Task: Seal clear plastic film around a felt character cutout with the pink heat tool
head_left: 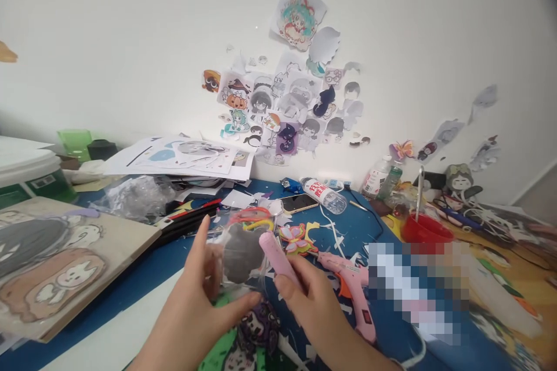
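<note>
My right hand [311,295] is closed around a pink rounded stick [276,255], whose blunt end points up and left. I cannot make out what kind of tool it is. My left hand [198,295] has its thumb and fingers spread apart. Just beyond it is a dark grey cut-out shape [243,252] in clear plastic; whether the fingers touch the plastic is unclear. Below my left thumb lies a dark purple cartoon figure [259,324] on a green piece [217,348]. A pink glue gun [359,290] rests right of my right hand.
Butterfly cut-outs [296,237], a phone [299,203] and a water bottle [324,194] lie farther back. A painted board [65,261] is at left, a red bowl [426,229] at right. Cables and paper scraps litter the blue table [361,226]. Part of the right side is pixelated.
</note>
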The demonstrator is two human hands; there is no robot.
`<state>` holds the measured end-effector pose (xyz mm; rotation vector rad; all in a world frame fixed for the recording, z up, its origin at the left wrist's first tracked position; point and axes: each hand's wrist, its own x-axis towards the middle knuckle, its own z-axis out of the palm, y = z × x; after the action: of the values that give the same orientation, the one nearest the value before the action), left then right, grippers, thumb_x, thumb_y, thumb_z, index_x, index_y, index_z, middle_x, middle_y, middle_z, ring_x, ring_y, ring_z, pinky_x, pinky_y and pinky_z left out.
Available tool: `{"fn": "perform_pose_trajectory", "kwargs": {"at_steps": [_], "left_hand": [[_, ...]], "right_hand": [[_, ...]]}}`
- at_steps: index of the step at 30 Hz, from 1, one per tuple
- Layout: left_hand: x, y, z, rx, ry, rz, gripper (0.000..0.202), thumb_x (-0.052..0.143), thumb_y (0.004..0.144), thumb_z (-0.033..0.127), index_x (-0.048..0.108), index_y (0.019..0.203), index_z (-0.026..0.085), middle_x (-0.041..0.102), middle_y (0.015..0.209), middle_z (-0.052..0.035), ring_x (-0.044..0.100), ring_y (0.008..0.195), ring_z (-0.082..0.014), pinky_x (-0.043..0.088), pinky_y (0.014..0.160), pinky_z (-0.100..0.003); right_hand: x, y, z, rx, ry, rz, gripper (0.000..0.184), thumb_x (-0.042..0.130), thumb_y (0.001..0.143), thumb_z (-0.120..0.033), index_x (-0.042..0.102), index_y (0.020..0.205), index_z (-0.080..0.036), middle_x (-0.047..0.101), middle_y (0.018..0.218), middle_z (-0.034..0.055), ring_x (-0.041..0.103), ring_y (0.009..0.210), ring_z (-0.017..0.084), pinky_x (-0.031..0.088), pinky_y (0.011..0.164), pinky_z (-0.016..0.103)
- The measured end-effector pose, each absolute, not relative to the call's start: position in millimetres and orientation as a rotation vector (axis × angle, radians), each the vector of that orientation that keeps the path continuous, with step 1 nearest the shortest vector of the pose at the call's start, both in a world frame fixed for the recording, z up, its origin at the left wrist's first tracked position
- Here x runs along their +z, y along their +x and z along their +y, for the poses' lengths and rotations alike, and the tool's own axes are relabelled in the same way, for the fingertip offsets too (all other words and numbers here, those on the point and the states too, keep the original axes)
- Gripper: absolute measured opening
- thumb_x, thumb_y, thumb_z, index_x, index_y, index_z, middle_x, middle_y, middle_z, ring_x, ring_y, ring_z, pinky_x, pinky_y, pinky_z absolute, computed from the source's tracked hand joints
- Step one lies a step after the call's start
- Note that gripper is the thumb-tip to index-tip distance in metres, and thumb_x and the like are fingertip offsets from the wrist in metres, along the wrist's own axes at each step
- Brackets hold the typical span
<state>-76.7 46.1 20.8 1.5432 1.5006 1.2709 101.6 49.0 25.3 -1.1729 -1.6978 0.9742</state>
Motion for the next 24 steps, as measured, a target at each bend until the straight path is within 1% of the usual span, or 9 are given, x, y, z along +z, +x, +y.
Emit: {"fn": "perform_pose_trajectory", "kwargs": {"at_steps": [2, 4, 5, 7, 9, 11, 16, 20, 24], "left_hand": [[22.5, -76.2, 48.3, 1.317, 1.372, 1.249, 0.094, 0.073, 0.064, 0.043, 0.019, 0.140, 0.029, 0.063, 0.097, -0.0045, 0.063, 0.080, -0.0225, 0.052, 0.067, -0.032], [24.0, -75.5, 50.1, 1.326, 1.227, 1.063, 0.072, 0.078, 0.059, 0.041, 0.047, 0.122, 0.024, 0.067, 0.095, -0.0046, 0.063, 0.090, -0.0240, 0.052, 0.072, -0.030], [24.7, -75.4, 50.6, 1.302, 1.173, 1.026, 0.061, 0.079, 0.057, 0.042, 0.057, 0.111, 0.022, 0.069, 0.093, -0.0047, 0.063, 0.089, -0.0242, 0.052, 0.070, -0.028], [25.8, -75.3, 50.1, 1.217, 1.083, 1.033, 0.047, 0.080, 0.055, 0.045, 0.067, 0.093, 0.020, 0.071, 0.081, -0.0042, 0.065, 0.077, -0.0227, 0.052, 0.061, -0.026], [25.8, -75.0, 47.8, 1.138, 1.008, 1.045, 0.042, 0.080, 0.052, 0.049, 0.072, 0.080, 0.019, 0.072, 0.071, -0.0040, 0.064, 0.070, -0.0218, 0.052, 0.057, -0.027], [23.9, -73.9, 44.5, 1.106, 0.950, 1.009, 0.041, 0.081, 0.050, 0.050, 0.073, 0.074, 0.018, 0.072, 0.072, -0.0048, 0.064, 0.072, -0.0228, 0.053, 0.062, -0.030], [16.7, -71.9, 40.1, 1.027, 0.911, 0.825, 0.041, 0.079, 0.057, 0.048, 0.074, 0.086, 0.020, 0.073, 0.084, -0.0069, 0.064, 0.077, -0.0234, 0.053, 0.063, -0.030], [20.5, -72.7, 38.5, 0.987, 0.977, 0.838, 0.041, 0.077, 0.058, 0.051, 0.073, 0.083, 0.018, 0.071, 0.081, -0.0060, 0.063, 0.075, -0.0212, 0.052, 0.068, -0.030], [26.9, -72.5, 36.0, 1.011, 0.996, 0.808, 0.040, 0.074, 0.062, 0.050, 0.071, 0.084, 0.016, 0.070, 0.079, -0.0048, 0.061, 0.073, -0.0184, 0.050, 0.064, -0.026]], "right_hand": [[29.2, 102.9, 49.2, 0.979, -1.162, -1.702, 0.024, 0.052, 0.081, -0.039, 0.060, 0.083, -0.017, 0.046, 0.065, -0.0021, 0.038, 0.061, 0.013, 0.029, 0.056, 0.025], [31.9, 103.7, 49.8, 0.996, -1.159, -1.690, 0.025, 0.053, 0.081, -0.041, 0.060, 0.082, -0.017, 0.046, 0.067, -0.0018, 0.038, 0.062, 0.013, 0.029, 0.056, 0.025], [32.2, 104.2, 50.4, 1.010, -1.158, -1.676, 0.026, 0.053, 0.082, -0.042, 0.059, 0.081, -0.017, 0.046, 0.067, -0.0017, 0.038, 0.063, 0.013, 0.029, 0.056, 0.025], [31.0, 105.4, 52.3, 1.053, -1.139, -1.648, 0.031, 0.052, 0.081, -0.048, 0.058, 0.080, -0.017, 0.043, 0.065, -0.0021, 0.037, 0.062, 0.013, 0.028, 0.054, 0.025], [28.1, 106.9, 54.2, 1.125, -1.089, -1.646, 0.036, 0.051, 0.081, -0.053, 0.056, 0.080, -0.017, 0.039, 0.060, -0.0036, 0.035, 0.058, 0.012, 0.026, 0.051, 0.024], [24.5, 108.2, 55.0, 1.182, -1.044, -1.669, 0.040, 0.050, 0.081, -0.056, 0.055, 0.079, -0.017, 0.036, 0.056, -0.0050, 0.032, 0.054, 0.011, 0.024, 0.048, 0.023], [14.0, 109.5, 55.3, 1.236, -1.007, -1.700, 0.043, 0.048, 0.080, -0.061, 0.055, 0.079, -0.018, 0.037, 0.052, -0.0059, 0.031, 0.047, 0.009, 0.023, 0.043, 0.023], [6.8, 108.6, 58.1, 1.348, -0.944, -1.642, 0.040, 0.050, 0.081, -0.059, 0.055, 0.087, -0.020, 0.036, 0.052, -0.0072, 0.028, 0.043, 0.007, 0.021, 0.040, 0.022], [13.1, 108.3, 55.0, 1.353, -0.969, -1.598, 0.038, 0.046, 0.085, -0.057, 0.055, 0.089, -0.020, 0.036, 0.058, -0.0059, 0.030, 0.047, 0.008, 0.022, 0.043, 0.023]]}}
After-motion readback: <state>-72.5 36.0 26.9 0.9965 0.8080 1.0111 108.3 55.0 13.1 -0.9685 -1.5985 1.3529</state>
